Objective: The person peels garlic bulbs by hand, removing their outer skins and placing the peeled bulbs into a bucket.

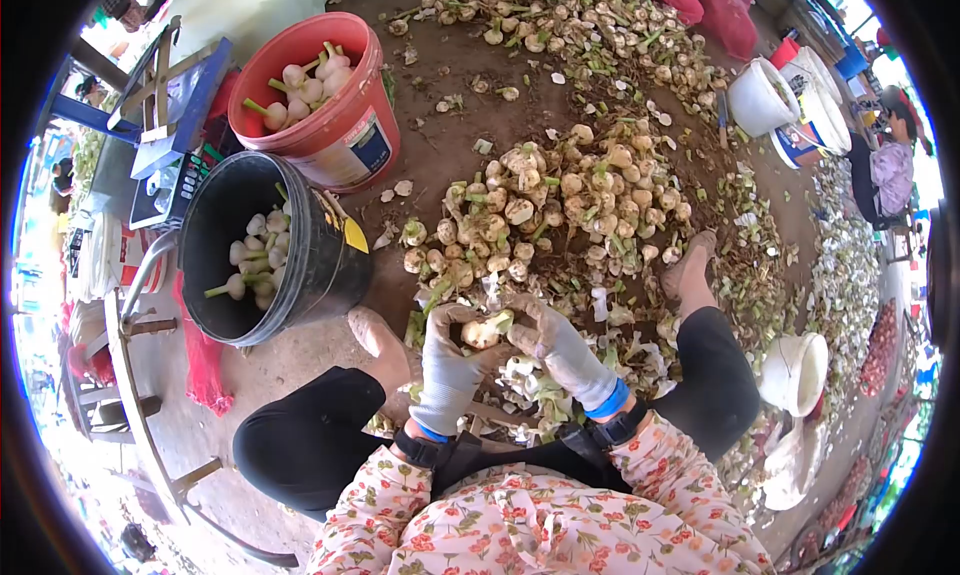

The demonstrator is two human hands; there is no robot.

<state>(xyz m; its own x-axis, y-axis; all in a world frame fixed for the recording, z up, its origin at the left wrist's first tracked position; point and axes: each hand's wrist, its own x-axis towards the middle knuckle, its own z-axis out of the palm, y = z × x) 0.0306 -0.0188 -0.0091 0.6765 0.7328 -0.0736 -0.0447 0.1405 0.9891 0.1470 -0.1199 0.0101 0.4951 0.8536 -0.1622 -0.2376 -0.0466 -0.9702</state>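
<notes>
A garlic bulb (482, 332) with a short green stem is held between my two gloved hands, low over the pile. My left hand (446, 367) curls around the bulb's left side. My right hand (562, 351) closes on its stem end; the fingertips are partly hidden, and I cannot make out a tool in them. Both gloves are white-grey with soiled fingers. Just beyond lies a heap of unpeeled garlic bulbs (610, 190) with roots and stems. Loose skins and leaf scraps (535, 387) lie beneath my hands.
At left stand a black bucket (340, 265) and a red bucket (335, 160), both with peeled bulbs inside. White buckets (795, 375) stand at right. A knife (722, 120) lies near the far heap. A person (890, 170) sits at far right. My bare feet flank the heap.
</notes>
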